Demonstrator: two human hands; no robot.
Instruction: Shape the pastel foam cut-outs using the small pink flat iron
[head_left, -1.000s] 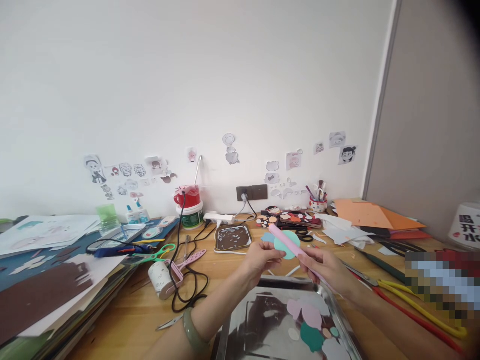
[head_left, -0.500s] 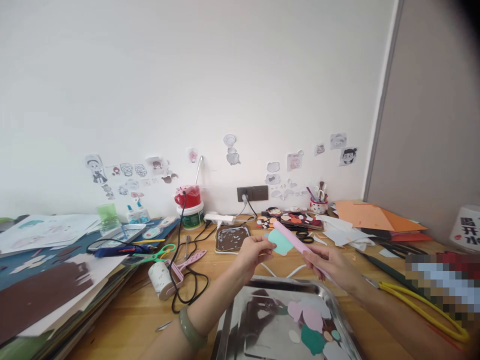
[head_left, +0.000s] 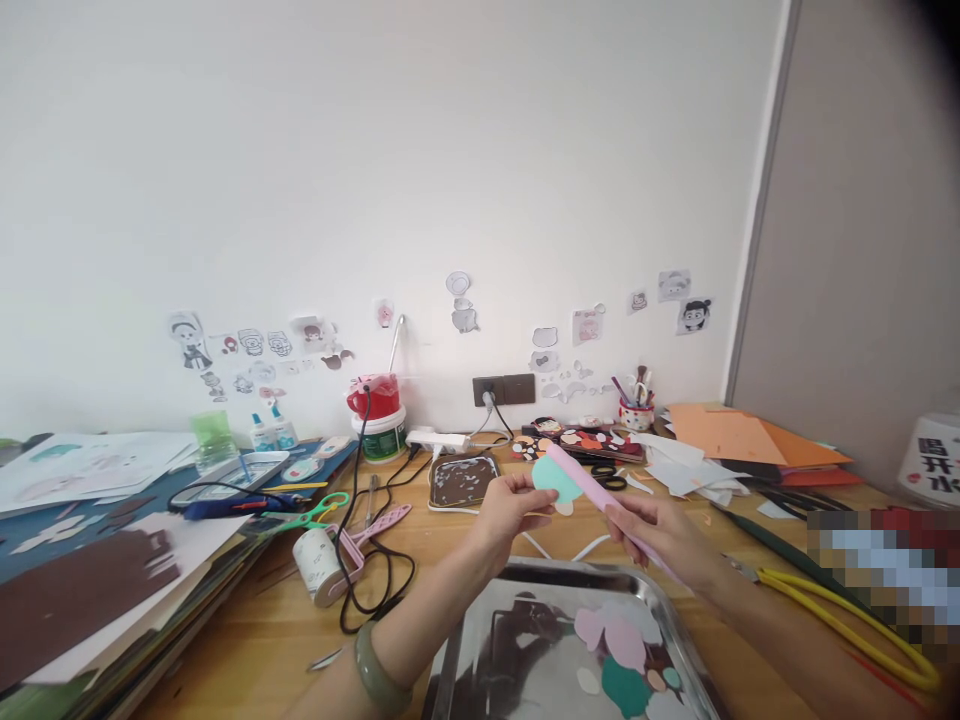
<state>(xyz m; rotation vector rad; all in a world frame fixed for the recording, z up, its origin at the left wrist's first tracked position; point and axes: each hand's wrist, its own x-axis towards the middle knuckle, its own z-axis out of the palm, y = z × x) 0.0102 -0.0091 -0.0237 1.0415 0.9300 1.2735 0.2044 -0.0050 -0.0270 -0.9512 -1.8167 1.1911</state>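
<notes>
Between the fingers and thumb of my left hand [head_left: 514,508] is a mint-green cut-out [head_left: 551,482], a flat rounded piece with a small pale lobe at its lower edge. My right hand [head_left: 649,530] is wrapped round a long, pink, bar-shaped tool [head_left: 586,478]; its exact kind I cannot make out. The tool's upper part lies against the right side of the cut-out and covers some of it. Below both hands stands a metal tray [head_left: 525,572]. In the tray lie several flat cut-outs: pink ones [head_left: 622,640], a dark green one [head_left: 627,688] and smaller pale ones.
A brown-topped plate device [head_left: 463,482] with a white cable sits behind my left hand. At left are a lint roller [head_left: 324,567], green scissors [head_left: 319,512] and black cords [head_left: 386,575]. Yellow-handled pliers [head_left: 847,600] lie at right, near orange sheets [head_left: 739,440].
My left hand has turned the mint-green cut-out slightly, and its pale lobe now shows more at the bottom. The pink tool stays against it in my right hand.
</notes>
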